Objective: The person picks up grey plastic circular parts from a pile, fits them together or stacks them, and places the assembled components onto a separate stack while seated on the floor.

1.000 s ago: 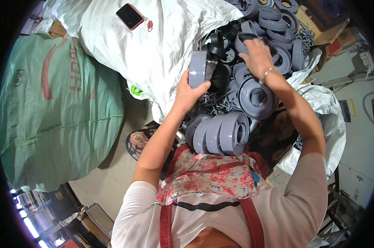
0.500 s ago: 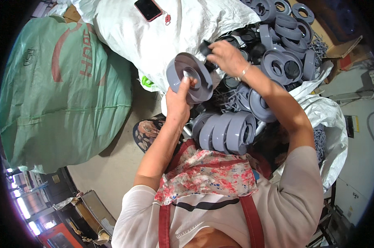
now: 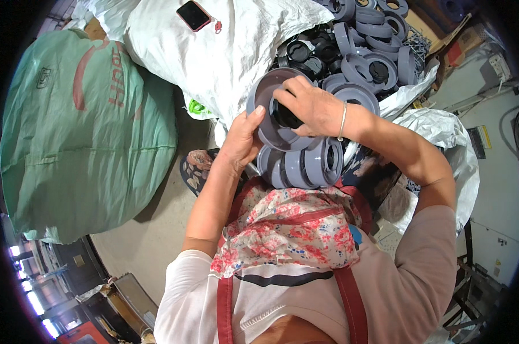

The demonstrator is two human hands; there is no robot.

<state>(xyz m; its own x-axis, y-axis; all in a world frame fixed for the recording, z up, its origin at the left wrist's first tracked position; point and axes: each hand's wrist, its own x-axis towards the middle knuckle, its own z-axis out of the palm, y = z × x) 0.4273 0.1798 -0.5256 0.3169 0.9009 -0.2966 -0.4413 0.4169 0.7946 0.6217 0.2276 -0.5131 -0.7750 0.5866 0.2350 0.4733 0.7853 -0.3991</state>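
Observation:
My left hand is closed on the left rim of a grey plastic ring-shaped part, its thumb over the edge. Inside that part sits a black round cap, and the fingers of my right hand grip it there. Whether the cap is seated in the hole cannot be seen behind my fingers. A row of several grey ring parts lies across my lap just below. Beyond my hands is a heap of black caps.
More grey ring parts are piled at the far right, beside thin grey plastic pieces. A white sack bears a phone. A large green sack stands left, a white sack right.
My right hand has come from the heap with a black cap, down into the grey ring part. The ring part has shifted slightly right.

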